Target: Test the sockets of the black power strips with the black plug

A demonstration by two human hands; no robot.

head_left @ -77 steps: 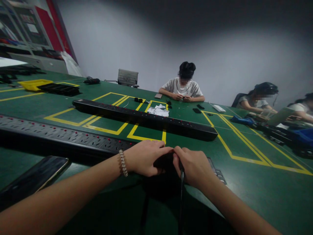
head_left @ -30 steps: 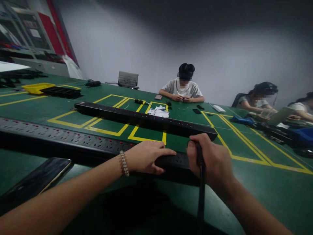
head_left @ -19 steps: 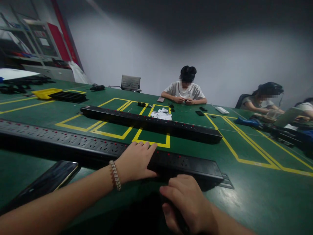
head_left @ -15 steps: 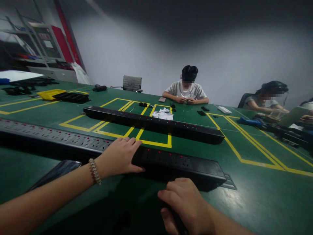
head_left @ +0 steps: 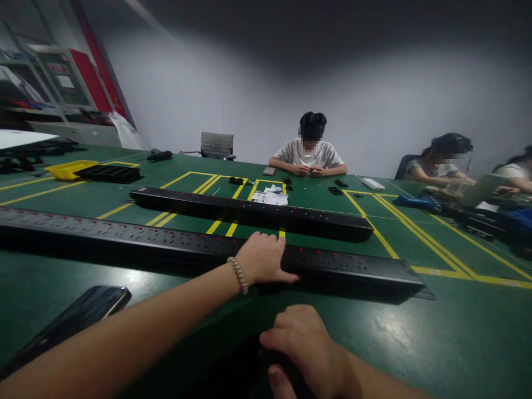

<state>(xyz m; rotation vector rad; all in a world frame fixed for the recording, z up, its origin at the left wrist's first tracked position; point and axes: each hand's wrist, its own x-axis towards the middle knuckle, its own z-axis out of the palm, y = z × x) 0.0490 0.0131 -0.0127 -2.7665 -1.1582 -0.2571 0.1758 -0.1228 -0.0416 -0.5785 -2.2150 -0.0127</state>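
Red dots line the black power strips (head_left: 357,266), and yellow stripes pattern the green table (head_left: 469,327).

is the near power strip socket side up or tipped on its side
Socket side up: the near power strip shows slots and red dots along its top.

My left hand (head_left: 264,257) covers a stretch of the near power strip (head_left: 353,267), whose far-left end runs out of view. My right hand (head_left: 307,343) hides most of a dark handle (head_left: 288,366) (too shadowy to name, and cut off below). My forearm covers part of the phone (head_left: 89,310). The papers' (head_left: 270,197) print is too small to read.
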